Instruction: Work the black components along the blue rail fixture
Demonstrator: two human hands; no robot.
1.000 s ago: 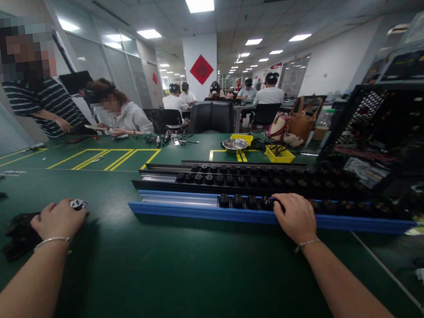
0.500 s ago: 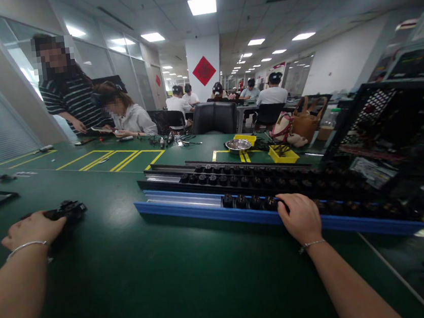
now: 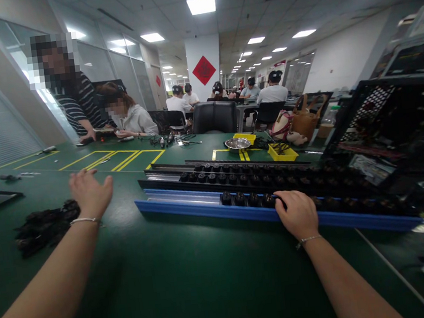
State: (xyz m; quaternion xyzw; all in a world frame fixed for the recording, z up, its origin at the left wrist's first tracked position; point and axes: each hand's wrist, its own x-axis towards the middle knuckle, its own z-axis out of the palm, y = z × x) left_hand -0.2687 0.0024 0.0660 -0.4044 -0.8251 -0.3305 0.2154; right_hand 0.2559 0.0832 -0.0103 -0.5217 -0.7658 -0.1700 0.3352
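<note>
My left hand (image 3: 90, 193) hovers above the green table (image 3: 180, 280), just right of a pile of small black parts (image 3: 43, 226). I see its back with the thumb held apart; the fingers are hidden behind it. My right hand (image 3: 298, 213) rests on a long blue rail (image 3: 187, 208), fingers curled over its edge. Its fingertips touch the end of a row of black parts (image 3: 247, 199) seated in the rail.
Behind the blue rail lie black rails (image 3: 237, 176) filled with similar parts. A black crate (image 3: 396, 128) stands at the right. Further back are yellow trays (image 3: 281, 154) and a metal bowl (image 3: 236, 144). Two people (image 3: 127, 120) work at the far left, others sit beyond.
My left hand has lifted off the pile of black parts and moved up and to the right, towards the rails. My right hand has stayed on the blue rail.
</note>
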